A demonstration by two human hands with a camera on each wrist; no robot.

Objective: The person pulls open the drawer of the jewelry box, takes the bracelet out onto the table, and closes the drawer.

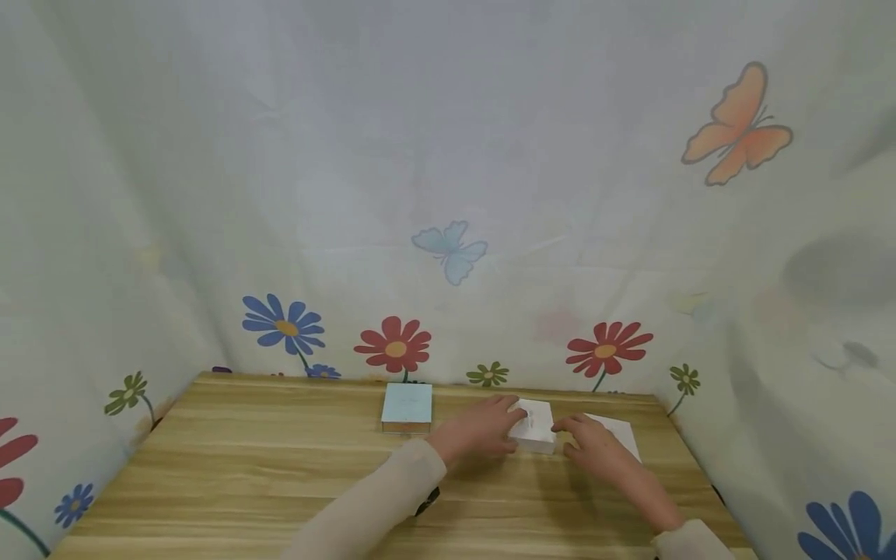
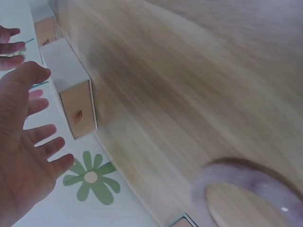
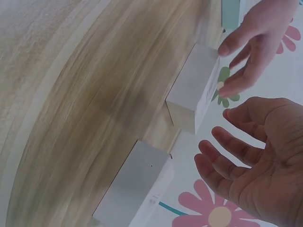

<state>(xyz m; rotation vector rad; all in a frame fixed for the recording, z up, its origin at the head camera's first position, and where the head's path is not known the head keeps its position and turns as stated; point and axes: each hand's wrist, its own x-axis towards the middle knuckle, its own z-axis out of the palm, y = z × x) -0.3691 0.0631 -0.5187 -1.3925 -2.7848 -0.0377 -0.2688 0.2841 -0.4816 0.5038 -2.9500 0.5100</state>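
A small white box (image 1: 533,432) lies on the table between my two hands. My left hand (image 1: 483,427) is at its left side, fingers loosely spread by the edge in the head view. At its right side is my right hand (image 1: 599,449), fingers relaxed and slightly bent. Both hands look unclosed in the wrist views, the left hand (image 2: 28,142) beside the box and the right hand (image 3: 265,156) with a gap to it. One end of the white box (image 2: 71,90) shows tan with a small notch.
A light blue box (image 1: 407,406) sits left of my left hand near the table's back edge. Another white box (image 3: 135,182) lies to the right, partly behind my right hand in the head view. Flower-printed cloth (image 1: 350,272) hangs behind the wooden table (image 1: 245,451). A pale bangle (image 2: 241,182) shows near the left wrist camera.
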